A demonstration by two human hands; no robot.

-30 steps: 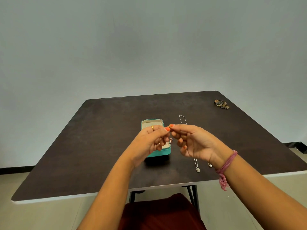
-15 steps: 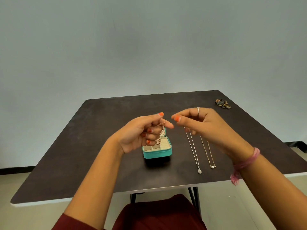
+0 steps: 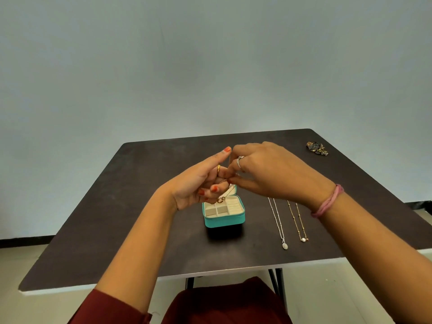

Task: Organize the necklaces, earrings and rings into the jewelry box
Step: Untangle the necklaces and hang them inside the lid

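Observation:
A small teal jewelry box [image 3: 224, 219] stands open in the middle of the dark table [image 3: 117, 206], showing cream compartments. Just above it, my left hand [image 3: 198, 181] and my right hand [image 3: 268, 174] meet, both pinching a thin gold necklace [image 3: 221, 199] whose ring pendant dangles over the box. My left index finger sticks up straight. To the right of the box, a silver necklace [image 3: 279, 225] and a gold beaded necklace [image 3: 299, 220] lie stretched out on the table side by side.
A dark cluster of jewelry [image 3: 317, 148] lies near the table's far right corner. Below the front edge are the table legs and my dark red clothing. A plain grey wall stands behind the table.
My hands have come together above the box, and my right hand has turned palm down over the chain. The pendant now hangs lower, just over the box's compartments.

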